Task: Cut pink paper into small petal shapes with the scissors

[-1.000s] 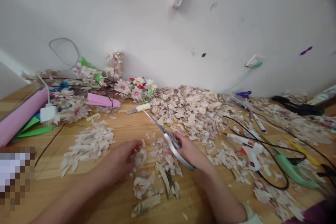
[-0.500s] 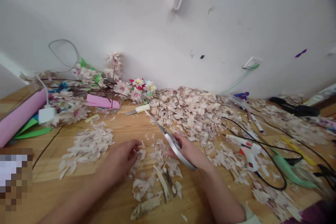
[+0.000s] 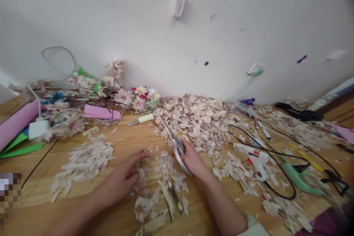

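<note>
hiding the scissors (image 3: 177,145) handles – right hand (image 3: 193,160), blades shut.

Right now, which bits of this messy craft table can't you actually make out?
- Head view, lower-left corner: pixelated block hides what lies there.
- Right hand: its fingers cover the scissors handles.
- Left hand: covers the petal scraps beneath it.
- Purple item: cut by the bottom-right edge.
</note>
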{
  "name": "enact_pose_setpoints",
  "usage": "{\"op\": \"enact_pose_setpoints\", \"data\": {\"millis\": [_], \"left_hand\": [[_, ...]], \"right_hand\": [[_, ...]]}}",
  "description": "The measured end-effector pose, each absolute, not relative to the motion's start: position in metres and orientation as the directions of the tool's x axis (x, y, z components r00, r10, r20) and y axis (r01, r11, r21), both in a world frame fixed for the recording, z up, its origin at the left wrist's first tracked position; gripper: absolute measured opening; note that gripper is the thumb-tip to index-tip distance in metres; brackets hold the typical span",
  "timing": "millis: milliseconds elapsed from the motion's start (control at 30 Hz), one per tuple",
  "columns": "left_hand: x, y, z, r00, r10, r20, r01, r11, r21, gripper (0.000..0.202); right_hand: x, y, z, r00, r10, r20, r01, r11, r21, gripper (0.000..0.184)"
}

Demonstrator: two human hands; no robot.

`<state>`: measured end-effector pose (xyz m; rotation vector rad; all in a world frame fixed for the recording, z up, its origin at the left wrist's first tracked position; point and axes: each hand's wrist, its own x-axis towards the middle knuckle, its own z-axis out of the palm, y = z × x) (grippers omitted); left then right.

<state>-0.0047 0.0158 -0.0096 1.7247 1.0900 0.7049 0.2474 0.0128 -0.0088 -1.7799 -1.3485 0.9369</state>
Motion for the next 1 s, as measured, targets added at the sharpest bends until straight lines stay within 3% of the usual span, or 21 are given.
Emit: {"op": "enact_pose_setpoints", "data": {"millis": [167, 367, 567, 667, 733, 833, 1000], "left_hand": [[0.002, 0.015, -0.01, 0.562, 0.823, -0.083, 0.212, -0.047, 0.976, 0.036], [0.045, 0.047, 0.005, 0.551, 0.829, 0.09, 0.421, -0.37, 0.828, 0.028], [0.087, 0.096, 0.014, 0.597, 0.78, 0.186, 0.479, -0.532, 0.698, 0.038], [0.094, 0.111, 0.021, 0.666, 0.729, 0.161, 0.47, -0.577, 0.668, 0.027], [0.094, 0.115, 0.023, 0.678, 0.722, 0.139, 0.474, -0.574, 0.668, 0.022], [0.089, 0.113, 0.02, 0.652, 0.748, 0.121, 0.474, -0.527, 0.705, 0.03], [0.074, 0.106, 0.012, 0.456, 0.883, 0.111, 0.408, -0.318, 0.856, 0.025]], "right_hand": [[0.246, 0.012, 0.0, 0.103, 0.981, -0.163, 0.317, -0.188, -0.929, 0.014], [0.252, 0.023, -0.011, 0.308, 0.945, -0.108, 0.25, -0.19, -0.949, 0.023], [0.252, 0.028, -0.018, 0.422, 0.903, -0.073, 0.227, -0.184, -0.956, 0.029], [0.25, 0.027, -0.015, 0.428, 0.9, -0.08, 0.211, -0.185, -0.96, 0.033], [0.248, 0.027, -0.012, 0.42, 0.904, -0.086, 0.197, -0.183, -0.963, 0.035], [0.247, 0.026, -0.01, 0.411, 0.907, -0.095, 0.182, -0.183, -0.966, 0.037], [0.247, 0.024, -0.012, 0.4, 0.911, -0.103, 0.143, -0.174, -0.974, 0.035]]}}
